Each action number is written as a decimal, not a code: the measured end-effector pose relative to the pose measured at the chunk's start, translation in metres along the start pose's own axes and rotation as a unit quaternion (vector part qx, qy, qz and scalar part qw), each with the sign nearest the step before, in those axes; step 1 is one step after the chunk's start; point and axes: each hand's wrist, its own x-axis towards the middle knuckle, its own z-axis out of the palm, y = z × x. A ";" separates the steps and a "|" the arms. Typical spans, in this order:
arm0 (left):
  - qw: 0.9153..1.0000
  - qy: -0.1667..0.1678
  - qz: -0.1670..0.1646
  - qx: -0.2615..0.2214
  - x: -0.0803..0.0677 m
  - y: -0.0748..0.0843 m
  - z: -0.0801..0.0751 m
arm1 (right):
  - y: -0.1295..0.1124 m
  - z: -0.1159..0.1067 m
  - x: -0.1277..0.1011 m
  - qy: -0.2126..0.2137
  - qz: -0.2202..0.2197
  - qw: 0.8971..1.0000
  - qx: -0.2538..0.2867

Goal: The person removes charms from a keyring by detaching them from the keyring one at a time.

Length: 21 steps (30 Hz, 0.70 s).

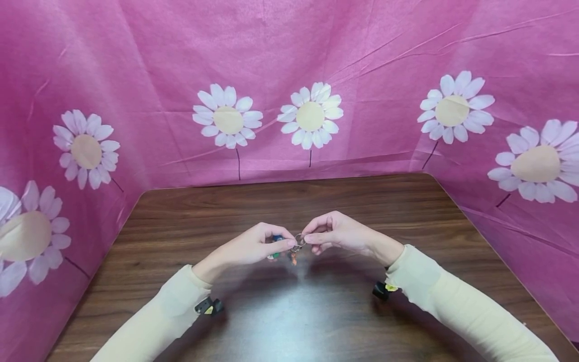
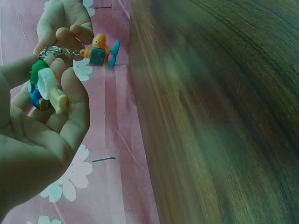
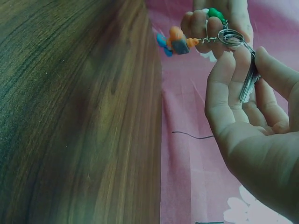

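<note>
The key ring (image 1: 299, 240) sits right between the two hands, just above the middle of the brown wooden table (image 1: 316, 322). The left hand (image 1: 251, 247) is on the left of it and the right hand (image 1: 340, 234) is on the right, and both are touching it, so both are just as near.

The left hand curls its fingers around a little green and blue toy figure (image 2: 41, 88) that hangs on the ring. The right hand pinches the ring with its thumb and first finger, and a flat silver key (image 3: 249, 83) lies against its fingers. A small orange toy figure (image 2: 99, 50) hangs from the ring on a short chain, between the hands.
</note>
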 end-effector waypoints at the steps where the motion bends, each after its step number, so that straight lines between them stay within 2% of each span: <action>1: 1.000 0.001 0.003 0.006 0.000 0.000 0.000 | 0.001 0.000 0.000 0.001 0.000 1.000 -0.003; 7: 0.999 0.016 0.003 0.038 -0.002 0.000 -0.003 | 0.002 0.000 0.001 0.006 -0.002 1.000 -0.010; 14: 1.000 0.023 -0.012 0.004 0.000 -0.002 0.000 | 0.003 0.001 0.000 0.007 0.002 1.000 -0.016; 18: 0.999 0.049 -0.013 -0.018 0.002 -0.002 0.003 | 0.002 0.001 -0.001 0.012 0.000 1.000 -0.029; 21: 0.997 0.074 -0.001 -0.025 0.005 -0.002 0.004 | 0.002 0.002 -0.001 0.015 -0.007 0.999 -0.040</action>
